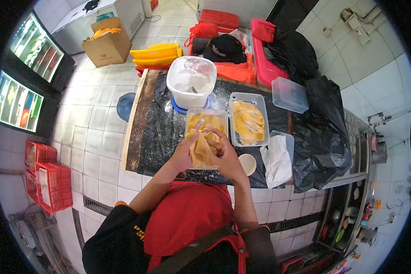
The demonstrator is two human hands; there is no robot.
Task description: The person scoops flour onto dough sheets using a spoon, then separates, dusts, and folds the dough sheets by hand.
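Note:
Both hands are over a clear plastic container (pixel 226 119) that has yellow dough sheets (pixel 210 119) in it. My left hand (pixel 183 153) is closed on the left side of a thin yellow dough sheet (pixel 201 147). My right hand (pixel 225 154) pinches the same sheet from the right, its fingers bent. The lower part of the container is mostly hidden behind the hands and the sheet. Just right of them, a second clear container (pixel 266 114) holds a stack of folded yellow dough sheets (pixel 248 122) dusted with white powder. A small cream-coloured bowl (pixel 247 165) sits near my right wrist.
Behind the containers stands a white bucket (pixel 178 93) with white powder and a utensil inside. To the right are a white cloth or bag (pixel 276 160), an empty clear box (pixel 289 95) and black plastic sheeting (pixel 322 137). Yellow trays (pixel 156 55) lie beyond the table.

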